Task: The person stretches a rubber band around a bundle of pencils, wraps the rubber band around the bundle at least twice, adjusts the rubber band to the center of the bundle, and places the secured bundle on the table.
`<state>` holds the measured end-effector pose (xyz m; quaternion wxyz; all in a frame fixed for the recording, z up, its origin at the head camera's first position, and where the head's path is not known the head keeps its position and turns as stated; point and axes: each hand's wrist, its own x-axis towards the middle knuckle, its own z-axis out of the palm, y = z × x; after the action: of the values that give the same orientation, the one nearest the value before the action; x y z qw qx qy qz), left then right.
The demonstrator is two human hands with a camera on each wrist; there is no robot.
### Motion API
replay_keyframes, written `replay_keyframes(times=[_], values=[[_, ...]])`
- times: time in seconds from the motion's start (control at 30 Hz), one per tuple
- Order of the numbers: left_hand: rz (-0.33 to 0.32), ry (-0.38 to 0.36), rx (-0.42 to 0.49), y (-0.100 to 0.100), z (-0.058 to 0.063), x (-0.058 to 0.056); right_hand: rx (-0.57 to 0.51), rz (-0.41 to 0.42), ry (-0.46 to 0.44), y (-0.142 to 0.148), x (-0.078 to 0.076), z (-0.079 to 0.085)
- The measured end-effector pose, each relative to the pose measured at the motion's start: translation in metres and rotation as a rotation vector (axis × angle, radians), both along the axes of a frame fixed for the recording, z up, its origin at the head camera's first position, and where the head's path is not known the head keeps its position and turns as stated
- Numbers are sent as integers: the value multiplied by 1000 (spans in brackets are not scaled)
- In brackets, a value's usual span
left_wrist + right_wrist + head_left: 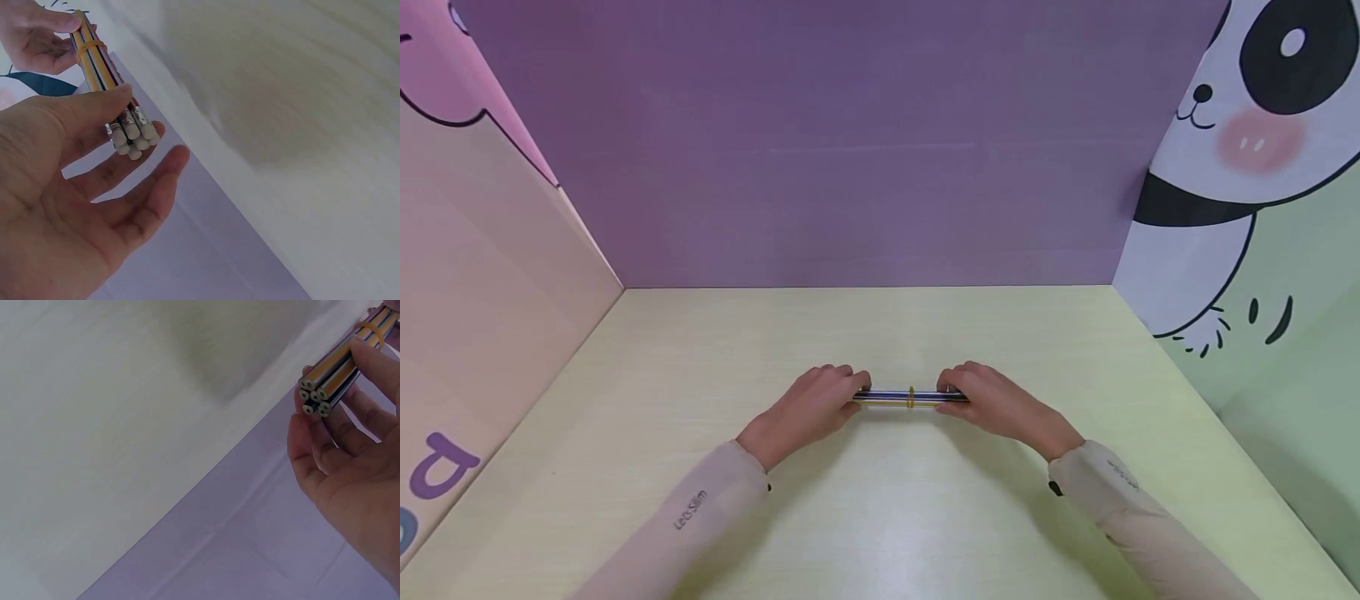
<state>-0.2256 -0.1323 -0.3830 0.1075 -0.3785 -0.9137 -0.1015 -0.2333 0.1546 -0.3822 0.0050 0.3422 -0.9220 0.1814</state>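
Note:
A bundle of pencils [887, 397] lies crosswise between both hands, with a yellow rubber band [912, 397] round its middle. My left hand [822, 404] pinches the eraser end; several whitish erasers [132, 132] stick out past the thumb in the left wrist view. At the other end my right hand [1000, 404] grips the bundle between thumb and fingers. In the right wrist view the flat, unsharpened pencil ends [314, 397] poke out beyond that hand, and the pencils show yellow and dark stripes. Shadows of both hands fall on the table below.
The pale wooden table [880, 517] spreads beneath the hands. A purple panel [865, 150] stands at its back edge. A pinkish panel [490, 292] flanks the left side, and a green panel with a panda picture [1262, 242] flanks the right.

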Motion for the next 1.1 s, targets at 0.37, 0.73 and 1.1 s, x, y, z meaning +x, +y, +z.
replay_keyframes(times=[0.37,0.73,1.1], values=[[18,49,15,3,-13,0,43,-6,-26,-5,-3,-11],[88,-45,-17,-1,-9,8,68,-109,-112,11,0,-9],[203,5,76,-46,-5,30,9,-221,-177,65,15,4]])
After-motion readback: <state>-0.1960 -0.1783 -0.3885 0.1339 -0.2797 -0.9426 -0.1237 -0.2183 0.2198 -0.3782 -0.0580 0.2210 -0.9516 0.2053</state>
